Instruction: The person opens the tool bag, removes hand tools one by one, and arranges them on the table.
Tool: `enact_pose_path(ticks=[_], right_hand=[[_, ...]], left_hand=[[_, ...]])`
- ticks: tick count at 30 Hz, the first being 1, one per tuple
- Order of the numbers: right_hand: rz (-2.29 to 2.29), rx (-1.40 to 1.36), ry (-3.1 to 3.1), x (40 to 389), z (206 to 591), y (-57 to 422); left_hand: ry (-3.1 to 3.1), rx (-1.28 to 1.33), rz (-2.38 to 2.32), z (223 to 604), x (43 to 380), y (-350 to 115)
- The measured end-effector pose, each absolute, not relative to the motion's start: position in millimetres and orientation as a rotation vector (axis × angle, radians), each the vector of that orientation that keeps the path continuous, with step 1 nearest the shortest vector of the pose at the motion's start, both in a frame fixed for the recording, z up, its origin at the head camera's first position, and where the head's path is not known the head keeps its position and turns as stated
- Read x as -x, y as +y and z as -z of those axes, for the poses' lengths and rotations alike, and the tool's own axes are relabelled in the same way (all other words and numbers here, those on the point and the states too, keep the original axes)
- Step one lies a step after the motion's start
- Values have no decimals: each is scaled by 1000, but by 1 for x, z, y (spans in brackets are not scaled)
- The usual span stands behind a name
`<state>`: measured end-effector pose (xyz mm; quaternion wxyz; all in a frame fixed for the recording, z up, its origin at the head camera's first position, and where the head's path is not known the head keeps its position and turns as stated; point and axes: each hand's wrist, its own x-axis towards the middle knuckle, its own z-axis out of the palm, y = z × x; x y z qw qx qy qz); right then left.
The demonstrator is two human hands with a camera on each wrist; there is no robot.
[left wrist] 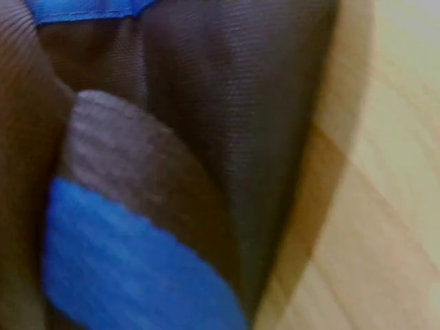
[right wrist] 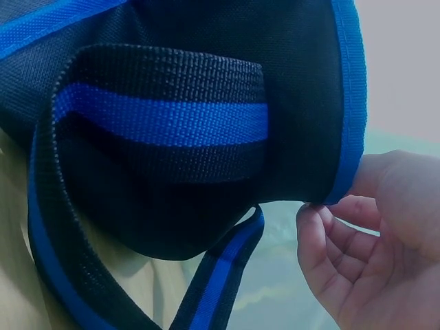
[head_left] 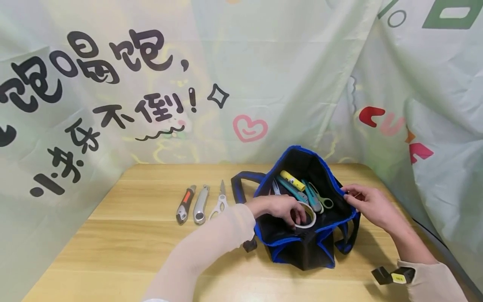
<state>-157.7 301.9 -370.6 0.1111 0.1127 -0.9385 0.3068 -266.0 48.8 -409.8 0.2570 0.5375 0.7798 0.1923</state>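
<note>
A black cloth bag with blue edging (head_left: 311, 251) stands with its mouth wide on the table. My left hand (head_left: 281, 206) reaches inside it, its fingers curled into the ring of a roll of tape (head_left: 313, 217). At the bag's right edge my right hand (head_left: 371, 205) pinches the blue-trimmed rim (right wrist: 352, 103) between thumb and fingers. Around the tape inside lie a yellow glue stick (head_left: 292, 180), teal utility knives (head_left: 312, 197) and green-handled scissors (head_left: 327, 203). The left wrist view shows only the bag's outside and its blue-striped strap (left wrist: 130, 254).
Left of the bag, on the wooden table (head_left: 124, 235), lie a black-and-orange utility knife (head_left: 185, 204), a grey utility knife (head_left: 201, 204) and white-handled scissors (head_left: 222, 202). The bag's strap loop (head_left: 237, 188) sticks out leftward. A printed curtain (head_left: 294, 84) hangs behind.
</note>
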Motion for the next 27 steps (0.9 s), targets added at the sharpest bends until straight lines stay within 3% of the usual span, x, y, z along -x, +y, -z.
enact_pose_path(ticks=[14, 27], right_hand=[[-875, -328, -2773, 157, 369, 300], [-847, -346, -2769, 159, 370, 301]], left_hand=[[2242, -1587, -572, 397, 267, 36], [2219, -1508, -1024, 363, 261, 3]])
